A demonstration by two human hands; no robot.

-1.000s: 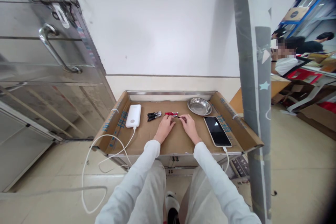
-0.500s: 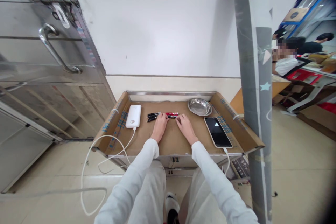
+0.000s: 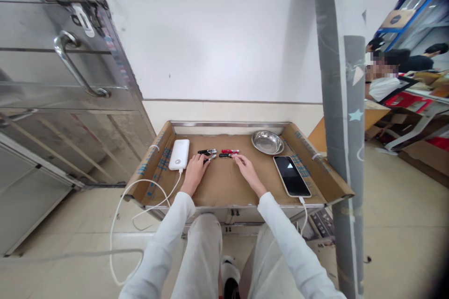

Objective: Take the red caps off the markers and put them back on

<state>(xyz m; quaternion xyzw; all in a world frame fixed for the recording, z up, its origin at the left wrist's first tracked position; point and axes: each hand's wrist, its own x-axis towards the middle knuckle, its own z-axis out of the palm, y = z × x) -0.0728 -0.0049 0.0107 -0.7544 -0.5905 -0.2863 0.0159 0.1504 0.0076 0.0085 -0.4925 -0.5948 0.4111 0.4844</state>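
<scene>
On a cardboard-lined table (image 3: pixel 224 187) lie several short black and red pens. My left hand (image 3: pixel 195 173) is curled around a black pen (image 3: pixel 209 158) just right of a white power bank (image 3: pixel 179 154). Another black pen (image 3: pixel 206 151) lies a little farther back. My right hand (image 3: pixel 245 167) rests with its fingertips pinched on the end of a black pen (image 3: pixel 226 155), and a red pen (image 3: pixel 230 151) lies just behind that one. Both sleeves are white.
A round steel dish (image 3: pixel 267 142) stands at the back right. A phone (image 3: pixel 292 175) on a white cable lies at the right. A steel cabinet door (image 3: pixel 63 70) is at the left, a grey wrapped pillar (image 3: pixel 342 103) at the right, people beyond it.
My left hand has slid left from the middle of the pens toward the power bank, taking a black pen with it. My right hand shifted slightly left and stays at the pens.
</scene>
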